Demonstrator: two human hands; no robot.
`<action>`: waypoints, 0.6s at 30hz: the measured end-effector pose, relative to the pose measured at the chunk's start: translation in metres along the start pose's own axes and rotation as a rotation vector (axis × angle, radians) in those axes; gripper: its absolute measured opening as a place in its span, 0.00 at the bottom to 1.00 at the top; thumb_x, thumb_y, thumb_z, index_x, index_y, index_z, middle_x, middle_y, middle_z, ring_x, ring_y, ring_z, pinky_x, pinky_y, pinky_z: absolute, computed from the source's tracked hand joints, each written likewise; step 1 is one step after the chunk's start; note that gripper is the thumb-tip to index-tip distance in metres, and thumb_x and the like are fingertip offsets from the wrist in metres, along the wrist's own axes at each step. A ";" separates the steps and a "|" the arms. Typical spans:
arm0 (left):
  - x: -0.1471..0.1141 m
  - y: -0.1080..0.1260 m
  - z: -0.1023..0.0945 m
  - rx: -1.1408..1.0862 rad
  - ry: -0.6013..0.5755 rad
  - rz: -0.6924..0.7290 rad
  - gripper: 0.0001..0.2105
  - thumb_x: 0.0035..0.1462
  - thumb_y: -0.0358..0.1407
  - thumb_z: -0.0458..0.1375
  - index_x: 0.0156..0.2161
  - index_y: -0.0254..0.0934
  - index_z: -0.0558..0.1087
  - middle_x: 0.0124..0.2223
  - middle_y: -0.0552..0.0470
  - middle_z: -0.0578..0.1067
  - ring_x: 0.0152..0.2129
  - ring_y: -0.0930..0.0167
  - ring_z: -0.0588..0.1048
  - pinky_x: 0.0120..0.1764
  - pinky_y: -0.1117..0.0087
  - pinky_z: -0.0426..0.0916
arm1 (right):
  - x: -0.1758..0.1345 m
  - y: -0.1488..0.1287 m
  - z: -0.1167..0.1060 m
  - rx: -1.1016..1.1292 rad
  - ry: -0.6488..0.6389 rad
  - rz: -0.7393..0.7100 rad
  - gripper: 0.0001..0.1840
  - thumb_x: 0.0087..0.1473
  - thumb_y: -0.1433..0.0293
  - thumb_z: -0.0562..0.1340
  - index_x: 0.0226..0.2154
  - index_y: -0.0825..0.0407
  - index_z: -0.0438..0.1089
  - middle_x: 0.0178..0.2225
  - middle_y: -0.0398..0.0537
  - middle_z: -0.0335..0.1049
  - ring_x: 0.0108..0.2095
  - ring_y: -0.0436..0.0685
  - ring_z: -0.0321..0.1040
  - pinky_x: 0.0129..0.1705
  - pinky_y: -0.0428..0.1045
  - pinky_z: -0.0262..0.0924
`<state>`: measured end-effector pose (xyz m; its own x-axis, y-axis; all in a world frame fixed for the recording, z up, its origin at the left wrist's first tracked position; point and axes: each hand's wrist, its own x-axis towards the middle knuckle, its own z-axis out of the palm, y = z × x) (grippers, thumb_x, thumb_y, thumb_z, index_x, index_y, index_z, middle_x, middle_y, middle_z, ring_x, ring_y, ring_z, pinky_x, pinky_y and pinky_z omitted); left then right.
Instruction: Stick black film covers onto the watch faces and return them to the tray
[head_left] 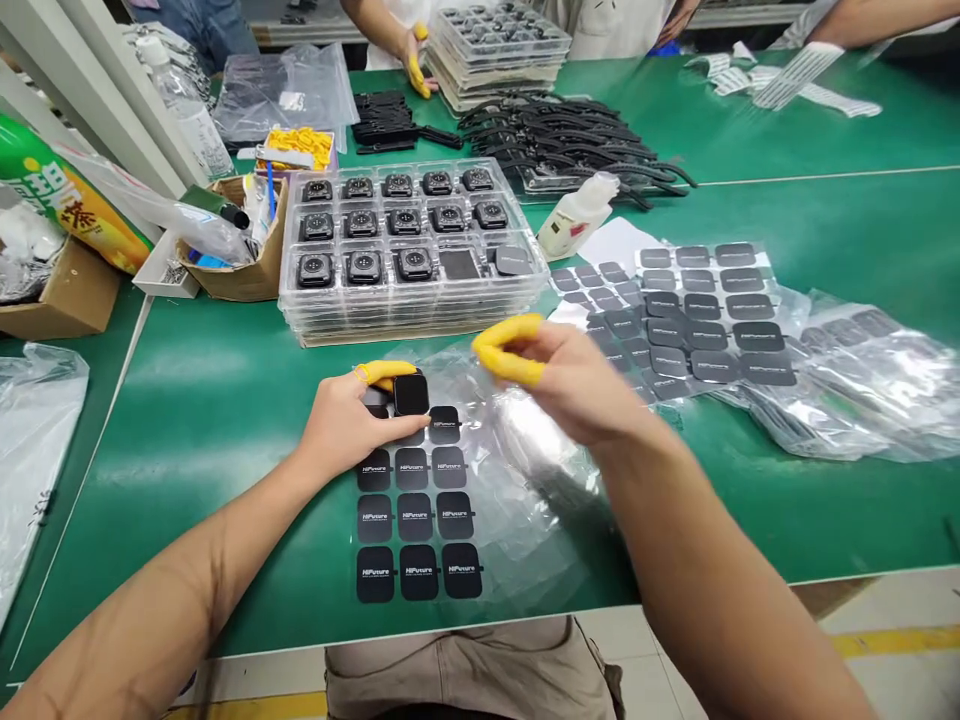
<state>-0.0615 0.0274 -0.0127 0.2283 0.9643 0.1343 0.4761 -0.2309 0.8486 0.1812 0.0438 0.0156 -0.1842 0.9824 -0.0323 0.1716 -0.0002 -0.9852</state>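
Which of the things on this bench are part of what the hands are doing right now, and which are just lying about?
In hand:
- left hand holding a watch body
- right hand, raised, pinched on nothing I can make out
- sticker sheet under the watch
- stacked trays of watch bodies

Lying about:
- white squeeze bottle
- pile of black straps
- cardboard box of odds
- green drink bottle

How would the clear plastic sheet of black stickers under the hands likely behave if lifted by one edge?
The clear plastic sheet of black stickers would probably flop and sag: it looks film-thin and wrinkles beside the right hand. Its glossy surface suggests it would slide easily on the green table. It is likely very light, so the left hand resting on it may steady it.
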 end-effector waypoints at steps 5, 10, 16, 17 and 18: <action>0.000 0.000 -0.001 -0.022 0.010 -0.034 0.25 0.45 0.45 0.76 0.50 0.42 0.81 0.35 0.54 0.84 0.31 0.67 0.83 0.41 0.64 0.79 | 0.013 0.009 -0.068 -0.632 0.129 0.123 0.24 0.38 0.54 0.80 0.38 0.45 0.82 0.32 0.47 0.79 0.31 0.60 0.70 0.37 0.57 0.66; 0.000 0.001 0.000 -0.048 0.009 -0.033 0.25 0.46 0.42 0.75 0.51 0.42 0.80 0.38 0.53 0.85 0.34 0.66 0.83 0.44 0.63 0.79 | 0.022 0.031 -0.101 -0.929 0.462 0.169 0.19 0.47 0.57 0.74 0.42 0.48 0.82 0.39 0.53 0.81 0.35 0.65 0.73 0.40 0.59 0.66; 0.000 -0.002 0.001 -0.036 0.013 -0.028 0.24 0.46 0.39 0.74 0.51 0.42 0.81 0.36 0.55 0.85 0.33 0.67 0.83 0.45 0.63 0.79 | 0.015 0.017 -0.069 -0.789 0.416 -0.049 0.13 0.53 0.55 0.71 0.36 0.46 0.83 0.31 0.50 0.77 0.28 0.60 0.67 0.36 0.58 0.64; 0.000 -0.002 0.001 -0.039 0.009 -0.026 0.24 0.46 0.39 0.73 0.51 0.42 0.81 0.35 0.55 0.85 0.33 0.67 0.83 0.45 0.63 0.78 | 0.011 0.012 -0.052 -0.706 0.348 -0.186 0.14 0.54 0.53 0.70 0.36 0.44 0.83 0.33 0.49 0.77 0.28 0.59 0.67 0.36 0.58 0.64; 0.000 -0.003 0.001 -0.042 0.002 -0.022 0.23 0.47 0.39 0.73 0.51 0.42 0.81 0.35 0.56 0.85 0.33 0.67 0.83 0.45 0.63 0.78 | 0.008 0.008 -0.033 -0.625 0.269 -0.311 0.13 0.55 0.53 0.70 0.36 0.43 0.82 0.35 0.49 0.78 0.30 0.59 0.68 0.36 0.57 0.65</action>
<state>-0.0619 0.0279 -0.0154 0.2166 0.9694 0.1158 0.4451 -0.2036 0.8720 0.2130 0.0573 0.0125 -0.0851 0.9315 0.3537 0.6830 0.3130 -0.6600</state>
